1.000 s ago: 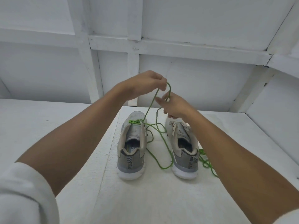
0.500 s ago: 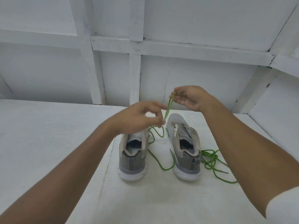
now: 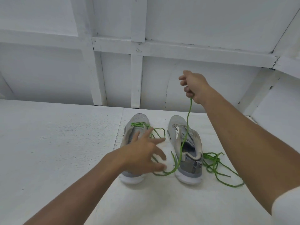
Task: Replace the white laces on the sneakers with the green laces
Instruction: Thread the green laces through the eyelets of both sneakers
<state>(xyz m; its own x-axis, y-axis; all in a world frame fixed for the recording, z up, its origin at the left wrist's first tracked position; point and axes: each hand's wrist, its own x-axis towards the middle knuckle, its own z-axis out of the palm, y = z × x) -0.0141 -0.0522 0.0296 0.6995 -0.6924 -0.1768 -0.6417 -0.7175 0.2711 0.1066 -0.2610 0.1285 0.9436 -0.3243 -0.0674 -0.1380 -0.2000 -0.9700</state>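
Two grey sneakers stand side by side on a white surface, heels toward me. The left sneaker (image 3: 138, 120) has a green lace (image 3: 188, 120) threaded through its front eyelets. That lace runs loose between the shoes and up to my right hand (image 3: 193, 85), which is raised above the right sneaker (image 3: 186, 143) and closed on the lace's end. My left hand (image 3: 142, 156) hovers over the left sneaker's heel with fingers spread, holding nothing. A second green lace (image 3: 215, 166) lies tangled on the surface to the right of the right sneaker.
The white table surface (image 3: 56, 135) stretches wide to the left. A white panelled wall with posts (image 3: 136, 78) stands just behind the shoes. A white side wall (image 3: 279, 114) closes in at the right.
My left hand let go of the lace and dropped down over the left sneaker with fingers spread. My right hand rose up and to the right, pulling the lace taut.
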